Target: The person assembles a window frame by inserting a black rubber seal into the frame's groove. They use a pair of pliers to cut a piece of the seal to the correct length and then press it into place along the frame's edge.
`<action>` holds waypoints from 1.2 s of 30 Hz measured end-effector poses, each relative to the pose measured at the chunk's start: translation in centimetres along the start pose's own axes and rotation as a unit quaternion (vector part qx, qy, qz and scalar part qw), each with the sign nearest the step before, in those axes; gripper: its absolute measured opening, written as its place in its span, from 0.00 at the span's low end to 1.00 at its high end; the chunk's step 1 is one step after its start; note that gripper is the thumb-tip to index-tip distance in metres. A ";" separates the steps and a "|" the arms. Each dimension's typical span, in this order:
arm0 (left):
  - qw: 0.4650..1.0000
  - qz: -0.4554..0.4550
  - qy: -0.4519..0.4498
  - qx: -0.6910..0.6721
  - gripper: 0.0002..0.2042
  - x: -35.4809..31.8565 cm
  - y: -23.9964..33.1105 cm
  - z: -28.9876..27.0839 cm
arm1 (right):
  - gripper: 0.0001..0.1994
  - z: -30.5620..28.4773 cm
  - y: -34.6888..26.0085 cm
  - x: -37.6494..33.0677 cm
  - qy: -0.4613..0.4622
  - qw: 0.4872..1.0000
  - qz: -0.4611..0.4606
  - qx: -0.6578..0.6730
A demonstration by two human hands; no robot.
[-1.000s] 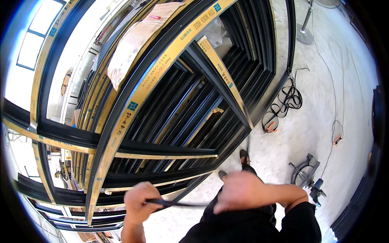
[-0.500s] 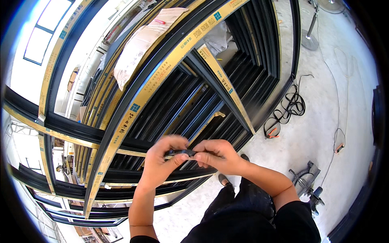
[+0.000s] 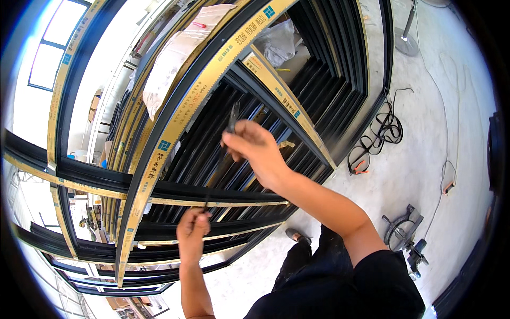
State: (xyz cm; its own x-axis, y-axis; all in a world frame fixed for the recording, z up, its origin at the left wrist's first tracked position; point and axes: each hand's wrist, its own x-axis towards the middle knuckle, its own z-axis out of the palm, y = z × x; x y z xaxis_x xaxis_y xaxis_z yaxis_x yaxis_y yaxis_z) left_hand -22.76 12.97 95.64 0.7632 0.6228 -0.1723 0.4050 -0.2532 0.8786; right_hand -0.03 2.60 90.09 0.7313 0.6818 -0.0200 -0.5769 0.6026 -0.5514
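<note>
A thin black strip (image 3: pixel 216 176) stretches taut between my hands, in front of the stacked window frames. My left hand (image 3: pixel 193 229), closed, pinches its lower end beside the lower crossbar. Higher up and to the right, my right hand (image 3: pixel 252 146) is closed around the strip's upper part. A dark, glossy end (image 3: pixel 234 112) sticks up above its fingers, too blurred to tell more. Behind both hands stands a large black frame (image 3: pixel 199 87) faced with yellow protective film. Its crossbar (image 3: pixel 234 202) passes just above my left hand.
Many black profiles (image 3: pixel 334 106) lean behind the frame. White paper (image 3: pixel 180 53) with a red pen (image 3: pixel 200 24) lies over the stack. On the floor at right are a tangled black strip (image 3: pixel 387 127), orange-handled pliers (image 3: pixel 361 168), a cable (image 3: pixel 443 122), a stand base (image 3: pixel 406 45) and a saw-like machine (image 3: pixel 401 231).
My hands, together half a second ago, have moved apart: the right up, the left down and left. The black strip now spans the gap between them. The view has shifted slightly.
</note>
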 end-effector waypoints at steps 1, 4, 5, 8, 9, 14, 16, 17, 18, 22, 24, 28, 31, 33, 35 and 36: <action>1.000 -0.015 0.017 -0.003 0.15 -0.5 0.5 -1.2 | 0.09 0.2 0.3 1.5 -0.004 1.000 -0.025 0.000; 0.989 0.014 0.099 0.109 0.15 -1.2 0.0 -4.9 | 0.07 1.0 0.7 5.5 0.030 0.997 -0.066 0.019; 0.980 0.028 0.132 0.148 0.14 -1.6 -0.1 -5.9 | 0.07 1.5 0.8 6.4 0.025 0.996 -0.080 0.024; 0.949 0.065 0.159 0.263 0.12 -2.2 1.3 -7.9 | 0.07 2.1 1.4 8.3 0.024 0.992 -0.122 0.021; 0.931 0.107 0.178 0.301 0.11 -2.1 1.4 -8.1 | 0.07 2.2 1.6 8.8 0.027 0.990 -0.134 0.012; 0.850 0.199 0.264 0.411 0.09 -0.3 2.5 -9.9 | 0.10 1.9 2.3 10.9 0.054 0.990 -0.131 -0.017; 0.822 0.217 0.286 0.443 0.08 0.4 3.0 -10.0 | 0.11 1.7 1.9 11.2 0.055 0.992 -0.114 -0.025; 0.816 0.211 0.293 0.452 0.08 0.7 3.0 -10.3 | 0.11 1.6 1.7 11.4 0.055 0.993 -0.097 -0.026; 0.810 0.205 0.299 0.461 0.08 0.9 3.2 -10.5 | 0.11 1.5 1.6 11.5 0.055 0.995 -0.081 -0.028; 0.740 0.297 0.300 0.524 0.08 2.7 3.1 -11.7 | 0.12 1.4 1.5 11.3 0.047 0.984 -0.153 -0.083; 0.761 0.299 0.290 0.497 0.10 3.7 2.5 -12.0 | 0.12 0.8 2.1 11.7 0.034 0.979 -0.178 -0.096; 0.823 0.236 0.293 0.426 0.14 4.6 0.6 -13.2 | 0.12 0.4 2.2 12.5 0.019 0.986 -0.148 -0.074; 0.800 0.255 0.311 0.446 0.17 5.1 0.2 -12.4 | 0.10 0.1 2.3 12.6 0.004 0.991 -0.122 -0.048; 0.781 0.267 0.325 0.462 0.18 5.1 -0.1 -12.4 | 0.08 0.6 1.9 12.5 0.026 0.993 -0.116 0.006; 0.745 0.271 0.346 0.501 0.19 4.9 -0.8 -12.9 | 0.07 0.8 1.9 12.6 0.041 0.992 -0.116 0.037; 0.747 0.272 0.346 0.499 0.18 4.8 -1.2 -13.2 | 0.06 0.9 2.0 12.7 0.044 0.991 -0.118 0.041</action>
State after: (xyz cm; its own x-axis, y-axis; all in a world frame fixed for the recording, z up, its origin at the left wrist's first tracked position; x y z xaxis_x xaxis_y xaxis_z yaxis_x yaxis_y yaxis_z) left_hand -26.25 26.04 99.66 0.6477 0.3735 0.6640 0.5677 -0.8178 -0.0938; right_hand 7.82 12.86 89.48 0.8763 0.4811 0.0271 -0.4110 0.7756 -0.4792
